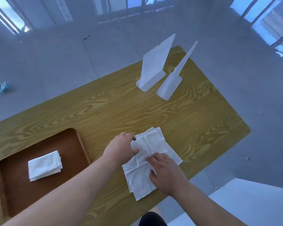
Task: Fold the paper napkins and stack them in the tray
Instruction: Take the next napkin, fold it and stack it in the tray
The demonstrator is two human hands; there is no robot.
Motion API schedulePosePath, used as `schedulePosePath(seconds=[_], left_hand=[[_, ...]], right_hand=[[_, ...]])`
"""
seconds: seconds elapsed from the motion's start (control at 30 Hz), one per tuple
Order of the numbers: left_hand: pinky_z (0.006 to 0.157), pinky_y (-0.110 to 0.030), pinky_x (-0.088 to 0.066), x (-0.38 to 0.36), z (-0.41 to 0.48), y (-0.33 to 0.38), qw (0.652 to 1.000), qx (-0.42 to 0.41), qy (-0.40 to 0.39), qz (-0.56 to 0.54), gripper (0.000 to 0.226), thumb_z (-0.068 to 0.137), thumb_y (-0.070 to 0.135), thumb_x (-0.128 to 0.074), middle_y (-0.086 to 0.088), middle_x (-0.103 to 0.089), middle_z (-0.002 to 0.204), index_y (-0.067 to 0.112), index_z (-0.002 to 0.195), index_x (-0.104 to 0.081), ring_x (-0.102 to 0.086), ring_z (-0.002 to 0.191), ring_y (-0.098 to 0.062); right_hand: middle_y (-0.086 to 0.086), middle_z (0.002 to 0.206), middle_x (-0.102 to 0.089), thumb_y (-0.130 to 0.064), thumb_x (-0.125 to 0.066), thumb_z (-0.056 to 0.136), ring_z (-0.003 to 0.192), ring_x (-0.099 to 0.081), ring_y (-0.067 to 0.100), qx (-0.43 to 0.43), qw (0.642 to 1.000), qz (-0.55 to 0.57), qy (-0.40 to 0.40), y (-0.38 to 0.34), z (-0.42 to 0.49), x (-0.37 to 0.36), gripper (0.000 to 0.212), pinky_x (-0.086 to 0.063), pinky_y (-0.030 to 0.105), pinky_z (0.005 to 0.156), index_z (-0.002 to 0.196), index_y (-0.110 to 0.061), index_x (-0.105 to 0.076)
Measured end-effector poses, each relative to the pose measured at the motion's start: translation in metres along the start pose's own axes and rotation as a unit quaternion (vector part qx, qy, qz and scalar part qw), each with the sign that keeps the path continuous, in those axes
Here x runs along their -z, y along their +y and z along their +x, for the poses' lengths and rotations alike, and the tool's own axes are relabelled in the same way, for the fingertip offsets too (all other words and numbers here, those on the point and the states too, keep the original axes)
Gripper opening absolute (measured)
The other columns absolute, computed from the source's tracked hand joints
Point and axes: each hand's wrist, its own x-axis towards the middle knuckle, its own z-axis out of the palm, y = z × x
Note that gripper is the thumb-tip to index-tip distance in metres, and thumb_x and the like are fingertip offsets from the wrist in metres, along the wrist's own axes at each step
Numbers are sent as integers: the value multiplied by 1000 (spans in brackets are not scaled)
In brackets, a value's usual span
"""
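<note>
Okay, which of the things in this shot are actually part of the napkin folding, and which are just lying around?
Part of the job:
- unfolded napkins, gripped by the left hand, with the right hand on them
- folded napkins
- brown tray

Just lying about:
- white stand
- second white stand
- crumpled blue scrap on the floor

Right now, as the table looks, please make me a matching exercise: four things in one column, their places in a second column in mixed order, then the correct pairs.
Things
1. folded napkins
2. open napkins
3. white stands
4. crumpled blue scrap

Places
a. on the floor
b. upright at the far end of the table
c. touched by the left hand and right hand
d. inside the brown tray

Pairs: 1-d, 2-c, 3-b, 4-a
</note>
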Motion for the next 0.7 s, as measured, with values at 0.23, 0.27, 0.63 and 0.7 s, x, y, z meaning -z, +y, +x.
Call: schedulePosePath(seconds=[0.23, 0.27, 0.63, 0.7], left_hand=[[62, -35, -49, -3, 20, 15, 995, 87, -2, 40, 37, 83, 43, -70, 1, -71, 103, 22, 112, -66, -63, 84, -18], [61, -37, -51, -2, 21, 16, 995, 89, -5, 49, 29, 82, 43, -68, -1, -73, 96, 21, 101, -67, -61, 77, -17], [67, -34, -48, 43, -7, 31, 918, 88, -102, -374, 20, 73, 33, -76, -1, -66, 81, 19, 78, -63, -59, 69, -18], [66, -31, -48, 62, -24, 27, 821, 91, -123, -550, 23, 76, 25, -73, -12, -60, 89, 14, 92, -62, -57, 70, -20]], right_hand=[[-1, 157, -47, -33, -42, 101, 144, -39, 21, 18, 999, 13, -28, 12, 0, 0, 57, -35, 40, 120, 157, -22, -41], [0, 157, -47, -33, -42, 101, 144, -39, 22, 21, 999, 11, -25, 13, 0, 0, 57, -36, 40, 120, 157, -21, -41], [-18, 119, -63, -54, -60, 90, 111, -59, 3, -161, 931, 287, 158, 23, -2, 25, 46, -48, 19, 87, 130, -31, -62], [-12, 112, -67, -68, -60, 79, 102, -65, 6, -232, 871, 404, 156, 21, 2, 44, 64, -55, 27, 82, 129, -29, -60]])
